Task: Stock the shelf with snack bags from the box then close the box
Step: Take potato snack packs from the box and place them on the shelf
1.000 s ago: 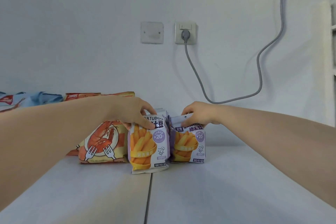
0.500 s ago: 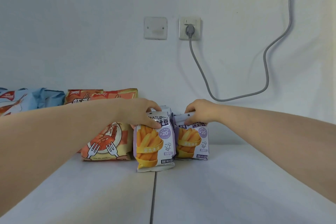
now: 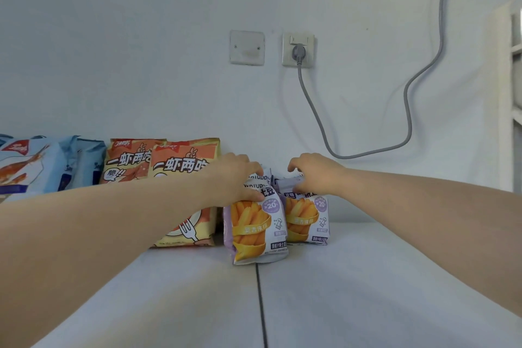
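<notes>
White shelf (image 3: 367,277); left hand (image 3: 234,178) grips top of front fries bag (image 3: 254,229); right hand (image 3: 313,175) pinches top of rear fries bag (image 3: 306,220); both upright, touching.

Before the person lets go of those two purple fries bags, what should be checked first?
1. Left hand grips the left purple bag at its top: ok.
2. Right hand pinches the right purple bag at its top: ok.
3. Both bags stand on the shelf, labels facing out: ok.
4. Fronts in line: not ok, the left purple bag sits further forward.
5. Grey cord hangs apart from the bags: ok.
6. Box ready for closing: cannot tell, it is out of view.
</notes>
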